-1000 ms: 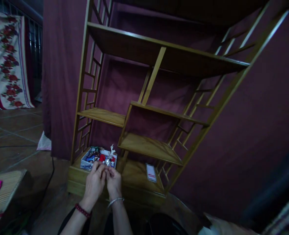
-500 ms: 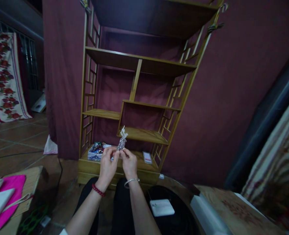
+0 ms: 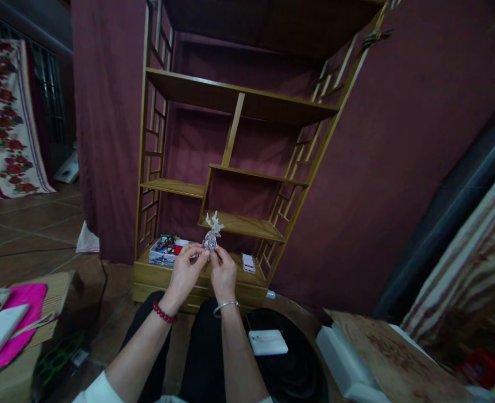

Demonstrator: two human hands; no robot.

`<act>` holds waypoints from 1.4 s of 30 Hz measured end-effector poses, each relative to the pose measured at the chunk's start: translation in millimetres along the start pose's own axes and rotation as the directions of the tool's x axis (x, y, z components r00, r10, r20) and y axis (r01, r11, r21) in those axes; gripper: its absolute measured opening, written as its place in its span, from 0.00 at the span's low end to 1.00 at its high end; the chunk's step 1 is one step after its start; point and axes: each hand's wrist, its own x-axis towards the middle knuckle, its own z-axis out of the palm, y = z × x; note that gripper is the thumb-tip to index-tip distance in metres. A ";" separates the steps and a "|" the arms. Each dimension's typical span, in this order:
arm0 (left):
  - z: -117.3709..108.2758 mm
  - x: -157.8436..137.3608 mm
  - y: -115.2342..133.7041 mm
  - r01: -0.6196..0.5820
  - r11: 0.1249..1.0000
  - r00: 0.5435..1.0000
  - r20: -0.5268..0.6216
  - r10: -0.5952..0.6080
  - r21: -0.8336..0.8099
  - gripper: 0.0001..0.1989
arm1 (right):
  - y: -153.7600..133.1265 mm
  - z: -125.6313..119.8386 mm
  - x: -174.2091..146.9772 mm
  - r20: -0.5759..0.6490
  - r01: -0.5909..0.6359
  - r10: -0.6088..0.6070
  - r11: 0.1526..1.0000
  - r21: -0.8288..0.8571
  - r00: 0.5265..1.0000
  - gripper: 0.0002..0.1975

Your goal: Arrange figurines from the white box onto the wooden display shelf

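Between my two hands stands a small clear figurine (image 3: 211,238) with pale branching antlers, like a deer; its lower part is hidden by my fingers. My left hand (image 3: 187,272), with a red bead bracelet on the wrist, pinches the base from the left. From the other side my right hand (image 3: 223,275), with a silver bangle, grips it too. Both are held up in front of a wooden display shelf (image 3: 180,188). Just beyond my left hand, an open patterned box (image 3: 161,257) of small colourful items rests on the shelf's bottom board.
A phone-like card with a white face (image 3: 248,262) lies on the bottom board at right. On a round black stool (image 3: 297,369) sits a white box (image 3: 268,342). To the left, a low table (image 3: 65,280) carries a pink cloth (image 3: 31,294) and a white device (image 3: 1,333).
The figurine has turned in my fingers, so its antlers now spread sideways instead of showing edge-on. My hands stay close together on it. The view has tilted slightly downward.
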 end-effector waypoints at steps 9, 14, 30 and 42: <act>7.8 -3.1 -12.7 0.058 0.998 0.997 0.043 -0.058 0.011 0.08 | 23.5 11.5 -1.6 0.007 0.010 -0.009 0.997 -0.082 1.000 0.12; 2.3 -0.4 -17.7 0.053 0.998 0.997 0.060 -0.055 0.033 0.09 | 31.9 23.9 -1.2 0.007 -0.044 0.045 0.999 -0.010 0.999 0.11; 6.1 12.3 -34.6 0.390 0.828 0.899 -0.027 -0.437 -0.402 0.17 | 56.5 19.7 7.4 0.092 -0.370 0.365 0.837 0.404 0.927 0.13; 19.8 19.7 -41.1 0.431 0.801 0.902 0.216 -0.373 -0.416 0.15 | 70.9 18.0 10.6 0.109 -0.396 0.400 0.758 0.518 0.910 0.12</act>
